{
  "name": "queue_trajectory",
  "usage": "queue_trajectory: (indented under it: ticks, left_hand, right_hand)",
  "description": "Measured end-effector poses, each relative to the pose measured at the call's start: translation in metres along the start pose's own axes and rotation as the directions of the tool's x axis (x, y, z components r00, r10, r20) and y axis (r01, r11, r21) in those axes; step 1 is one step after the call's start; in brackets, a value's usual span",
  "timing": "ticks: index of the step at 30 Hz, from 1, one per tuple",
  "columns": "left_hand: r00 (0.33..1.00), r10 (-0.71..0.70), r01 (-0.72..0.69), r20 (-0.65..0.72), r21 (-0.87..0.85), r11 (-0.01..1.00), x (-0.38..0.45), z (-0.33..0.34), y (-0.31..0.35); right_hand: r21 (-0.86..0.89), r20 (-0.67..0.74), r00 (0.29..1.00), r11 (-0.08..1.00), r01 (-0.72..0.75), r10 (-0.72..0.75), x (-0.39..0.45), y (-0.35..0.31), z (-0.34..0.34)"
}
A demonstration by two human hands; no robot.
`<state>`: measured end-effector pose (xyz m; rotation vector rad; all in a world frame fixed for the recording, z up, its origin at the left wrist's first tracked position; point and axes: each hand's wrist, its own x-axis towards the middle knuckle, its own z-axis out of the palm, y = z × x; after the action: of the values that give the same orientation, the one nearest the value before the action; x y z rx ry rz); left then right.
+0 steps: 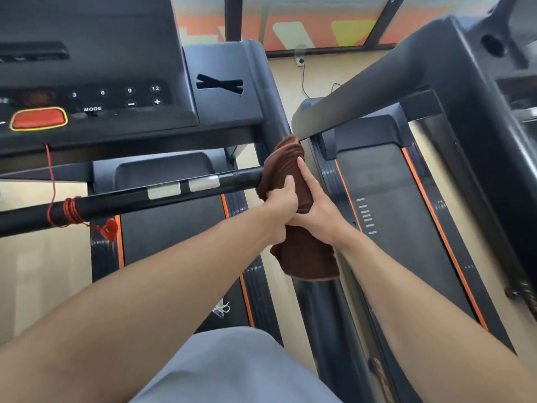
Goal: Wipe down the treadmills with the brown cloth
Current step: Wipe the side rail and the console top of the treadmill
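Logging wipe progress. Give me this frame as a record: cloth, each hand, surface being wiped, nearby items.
cloth: brown cloth, bunched round the side handrail where the crossbar meets it
left hand: grips the cloth, fingers curled over it
right hand: clasps the cloth, thumb laid along it
crossbar extras: red cord wound round it
console: with red button, untouched
second treadmill: to the right, untouched

Pale wood floor (35,257), orange patterned wall (319,27) (yellow shapes), socket (300,56) with cable
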<state>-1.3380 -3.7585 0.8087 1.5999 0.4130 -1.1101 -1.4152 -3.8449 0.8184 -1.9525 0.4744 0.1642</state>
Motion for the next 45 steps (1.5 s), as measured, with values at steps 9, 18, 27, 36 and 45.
queue_trajectory:
  ticks: [9,18,27,36,45]
  left_hand:
    - [0.992,0.127,-0.127,-0.021,-0.016,0.992,-0.062,0.018,-0.079]
    - [0.990,0.140,-0.140,-0.016,-0.051,0.989,-0.146,0.058,-0.226]
    - [0.995,0.100,-0.099,0.017,-0.047,0.994,-0.195,0.072,-0.300]
    - [0.946,-0.106,0.173,0.307,-0.201,0.964,-0.224,0.037,-0.339]
    - [0.933,-0.138,0.272,0.333,-0.401,0.875,-0.225,-0.086,-0.358]
  right_hand:
    - [0.102,0.016,0.999,0.994,-0.029,0.027,-0.090,0.034,0.014]
    - [0.125,-0.034,0.999,0.992,0.032,-0.027,-0.247,0.094,0.035]
    - [0.081,-0.183,0.983,0.996,0.033,-0.017,-0.335,0.125,0.061]
    - [-0.272,-0.488,0.841,0.956,0.109,-0.235,-0.382,0.138,0.119]
    - [0.217,-0.379,0.925,0.973,0.079,0.010,-0.365,0.049,0.204]
